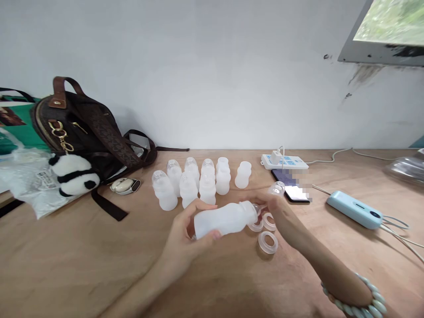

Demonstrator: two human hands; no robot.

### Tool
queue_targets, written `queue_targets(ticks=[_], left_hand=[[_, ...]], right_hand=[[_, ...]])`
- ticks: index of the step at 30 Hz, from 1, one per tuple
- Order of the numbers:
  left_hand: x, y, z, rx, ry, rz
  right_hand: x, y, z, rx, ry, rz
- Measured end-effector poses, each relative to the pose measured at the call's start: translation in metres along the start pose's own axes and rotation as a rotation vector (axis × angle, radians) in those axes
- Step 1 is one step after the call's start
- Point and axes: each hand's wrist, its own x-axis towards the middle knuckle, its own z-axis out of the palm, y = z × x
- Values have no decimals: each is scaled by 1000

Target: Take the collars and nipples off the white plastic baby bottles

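My left hand [188, 229] is wrapped round a frosted white baby bottle [225, 219], held nearly on its side above the table with its neck pointing right. At that neck, my right hand [270, 205] pinches a clear nipple [257, 210]; the fingers partly hide it, and I cannot tell how firmly it sits. Below the right hand lie several translucent rings, the nearest ring [268, 242] lying flat. A clear dome cap [277, 188] stands just behind the right hand. Further back, several frosted bottles [167, 196] stand upright in rows, most under clear caps; one uncapped bottle [243, 175] stands apart.
On the left are a dark backpack [82, 119] with a panda plush [75, 174], a plastic bag [31, 185] and a computer mouse [125, 185]. To the right lie a power strip [294, 162], a phone [285, 178] and a light-blue device [353, 209] with cables. A wall stands behind.
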Motion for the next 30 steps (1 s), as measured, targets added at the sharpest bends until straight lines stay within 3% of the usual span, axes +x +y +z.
queue_targets(ticks=[4,7,9,13,15,17,20,24,25,27,30], left_hand=[[5,-2,-4,-40,12,-158],[3,-2,-2,-2,-10,-57],[-2,-4,-1,151,7,178],[-12,-17,-3,662,27,774],[-13,-24,-5,847,36,985],[-12,-28,-7,934,36,1090],[-5,-23,-8,890,22,1025],[2,-15,-10,749,123,913],[3,-14,-11,724,142,889],[3,-14,-11,672,168,821],[2,-13,-10,564,210,698]], right_hand=[[1,-8,-12,14,-134,-135],[1,-9,-6,13,-102,-116],[1,-7,4,168,-92,-5],[0,-3,19,516,-172,241],[-1,-3,23,515,-172,321],[0,-5,23,424,-168,351],[4,-4,14,114,-19,208],[14,15,-15,-691,497,-77],[16,23,-24,-870,543,-76],[18,38,-39,-1070,492,1],[18,48,-55,-1106,409,76]])
